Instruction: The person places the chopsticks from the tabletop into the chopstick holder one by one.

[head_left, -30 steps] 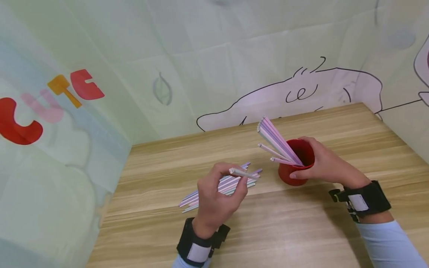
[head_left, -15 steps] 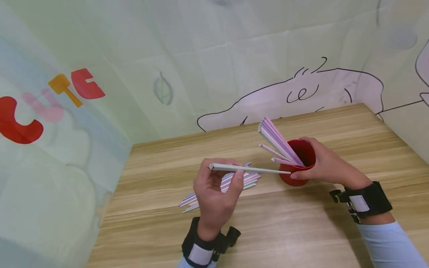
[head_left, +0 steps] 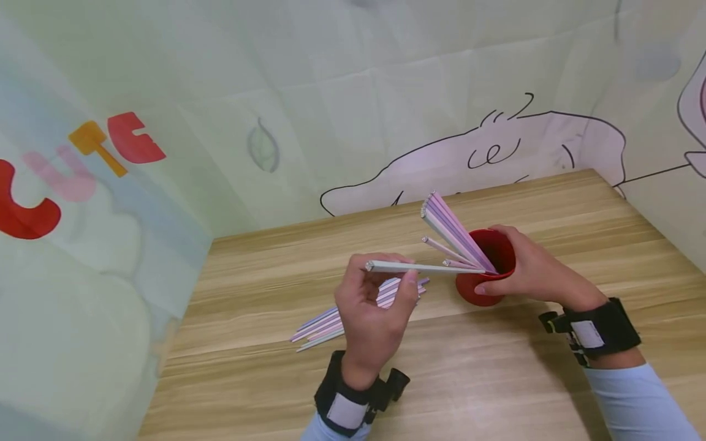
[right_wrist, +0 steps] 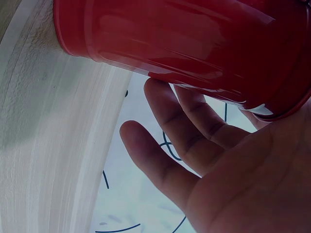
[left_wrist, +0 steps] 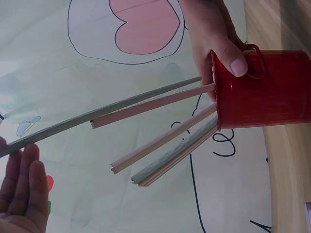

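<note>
My left hand [head_left: 372,312] pinches a pale grey-green chopstick [head_left: 394,267] by its thicker part, between thumb and fingers. The thin end of that chopstick is right at the rim of a red enamel mug [head_left: 478,289]. My right hand [head_left: 532,269] grips the mug from the right, with its thumb on the outer wall near the rim. In the left wrist view, a small handle shows on the mug beside that thumb [left_wrist: 238,65]. Several pink, purple and pale green chopsticks [head_left: 452,229] stand in the mug, leaning left, silvery ends up.
Behind my left hand, a loose pile of pastel chopsticks [head_left: 325,324] lies on the wood-grain table [head_left: 248,269]. A printed cloth backdrop [head_left: 276,110] rises along the table's back and left edges.
My left hand has swung the chopstick from pointing towards the camera to lying sideways, then moved it right to the mug's rim. The right hand keeps holding the mug in place.
</note>
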Demonstrator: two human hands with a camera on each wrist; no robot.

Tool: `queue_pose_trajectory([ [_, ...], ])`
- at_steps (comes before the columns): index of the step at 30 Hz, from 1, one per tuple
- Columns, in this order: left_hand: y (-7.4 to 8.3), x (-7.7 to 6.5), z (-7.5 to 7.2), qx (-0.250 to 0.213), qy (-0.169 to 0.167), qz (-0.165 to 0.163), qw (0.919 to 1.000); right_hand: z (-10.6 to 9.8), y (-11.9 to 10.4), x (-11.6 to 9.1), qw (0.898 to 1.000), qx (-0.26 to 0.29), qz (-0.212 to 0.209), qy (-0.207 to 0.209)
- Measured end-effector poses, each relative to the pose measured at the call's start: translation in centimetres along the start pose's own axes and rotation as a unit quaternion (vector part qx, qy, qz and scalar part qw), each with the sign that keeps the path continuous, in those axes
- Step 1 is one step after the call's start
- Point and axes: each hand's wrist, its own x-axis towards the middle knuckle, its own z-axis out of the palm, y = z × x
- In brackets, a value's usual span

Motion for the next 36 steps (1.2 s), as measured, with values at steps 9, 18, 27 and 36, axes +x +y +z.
queue_pose_trajectory([
  [9, -0.5, -0.2, 0.7, 0.011, -0.018, -0.014, 0.9997, 0.1, 0.1, -0.1, 1.0, -0.002, -0.004, 0.006],
  [18, -1.2, -0.4, 1.5, 0.047, -0.04, -0.032, 0.9976, 0.1, -0.2, -0.3, 1.0, 0.0, 0.009, 0.006],
  [27, -2.0, -0.7, 1.9, 0.108, -0.063, -0.031, 0.9917, 0.2, -0.1, -0.3, 1.0, -0.006, 0.011, 0.01],
  [36, -2.7, -1.1, 2.3, 0.159, -0.082, -0.056, 0.9822, 0.1, 0.1, 0.0, 1.0, -0.011, 0.001, 0.008],
])
